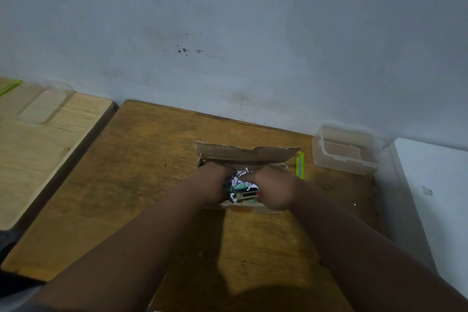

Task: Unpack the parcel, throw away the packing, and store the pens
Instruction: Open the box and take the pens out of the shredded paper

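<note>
An open cardboard parcel [247,154] lies on the brown wooden table [152,172], its lid flap folded back toward the wall. Inside it I see white shredded paper packing [239,177] and a green pen pack [240,188] with a tan label. My left hand [215,182] reaches into the box on its left side. My right hand [274,191] reaches in on the right, its fingers curled at the shredded paper. Both sets of fingertips are hidden inside the box, so what they grip is unclear.
A green utility knife [300,164] lies just right of the parcel. A clear plastic container [345,151] stands at the table's back right. A lighter wooden board [50,134] lies to the left, a white surface [435,197] to the right, and the wall behind.
</note>
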